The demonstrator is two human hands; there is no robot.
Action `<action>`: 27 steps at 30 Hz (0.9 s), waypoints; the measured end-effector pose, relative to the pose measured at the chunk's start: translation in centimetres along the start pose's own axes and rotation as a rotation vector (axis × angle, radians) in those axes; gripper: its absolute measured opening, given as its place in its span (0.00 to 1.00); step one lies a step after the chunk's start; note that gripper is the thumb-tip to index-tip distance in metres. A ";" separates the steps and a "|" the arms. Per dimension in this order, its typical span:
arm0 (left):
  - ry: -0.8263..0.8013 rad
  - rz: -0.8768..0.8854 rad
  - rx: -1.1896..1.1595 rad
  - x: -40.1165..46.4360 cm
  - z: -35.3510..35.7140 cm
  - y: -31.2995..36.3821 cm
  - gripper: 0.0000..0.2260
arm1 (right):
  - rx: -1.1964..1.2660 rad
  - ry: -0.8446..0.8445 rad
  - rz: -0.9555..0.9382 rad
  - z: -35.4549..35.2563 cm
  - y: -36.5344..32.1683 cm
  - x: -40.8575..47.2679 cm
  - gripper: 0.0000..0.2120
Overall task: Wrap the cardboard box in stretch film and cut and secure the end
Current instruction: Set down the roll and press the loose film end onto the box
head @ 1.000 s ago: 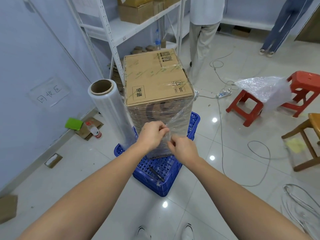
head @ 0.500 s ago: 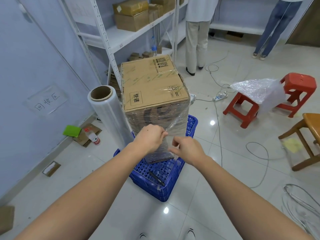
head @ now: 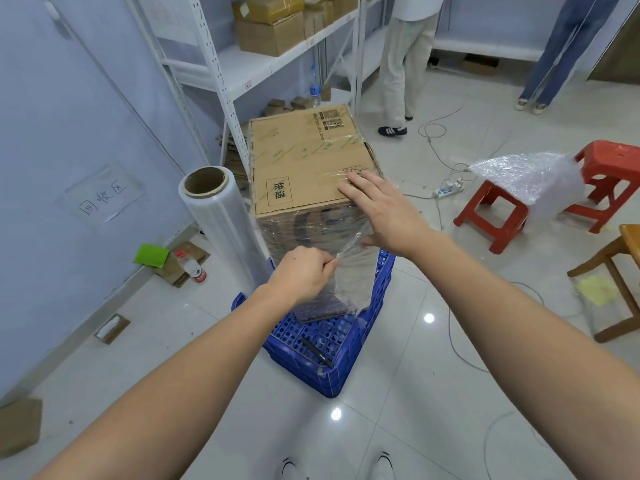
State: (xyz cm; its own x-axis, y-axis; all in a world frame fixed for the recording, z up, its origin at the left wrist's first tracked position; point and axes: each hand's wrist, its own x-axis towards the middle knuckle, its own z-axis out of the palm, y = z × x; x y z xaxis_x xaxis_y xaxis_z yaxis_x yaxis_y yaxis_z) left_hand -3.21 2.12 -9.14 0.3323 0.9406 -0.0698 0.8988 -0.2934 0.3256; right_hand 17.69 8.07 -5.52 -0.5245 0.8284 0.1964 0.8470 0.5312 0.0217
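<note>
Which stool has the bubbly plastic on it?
The red stool nearer the wrapped box: bubble wrap is draped over its seat. The other red stool behind it has a bare seat, and the wooden stool carries none.

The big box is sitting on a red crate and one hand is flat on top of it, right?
Not quite. The head view shows the cardboard box standing on a blue crate, not a red one; the red things are stools off to the side. The right hand does lie flat on the box's top.
</note>
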 end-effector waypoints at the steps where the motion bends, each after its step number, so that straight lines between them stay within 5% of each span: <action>1: 0.018 0.015 0.001 0.1 0.1 -0.2 0.21 | 0.018 0.019 -0.003 0.1 0.1 0.1 0.58; 8: 0.080 -0.001 -0.020 0.8 1.1 -0.5 0.15 | 0.066 0.066 -0.014 0.6 0.7 0.3 0.55; 12: 0.131 -0.180 -0.414 0.7 1.5 0.0 0.04 | 0.077 0.094 0.003 0.9 0.3 0.4 0.54; 16: 0.190 -0.271 -0.724 1.0 2.1 0.4 0.07 | 0.091 0.128 0.005 1.2 0.1 0.4 0.54; 27: 0.150 -0.258 -0.932 1.4 2.3 0.7 0.06 | 0.157 0.145 0.005 1.4 0.1 0.4 0.56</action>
State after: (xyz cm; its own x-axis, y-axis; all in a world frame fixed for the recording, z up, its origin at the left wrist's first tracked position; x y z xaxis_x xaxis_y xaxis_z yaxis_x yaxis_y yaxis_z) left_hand -1.47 2.82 -11.23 0.0595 0.9878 -0.1437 0.3318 0.1162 0.9362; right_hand 17.43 8.71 -6.85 -0.4933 0.8027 0.3353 0.8195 0.5580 -0.1303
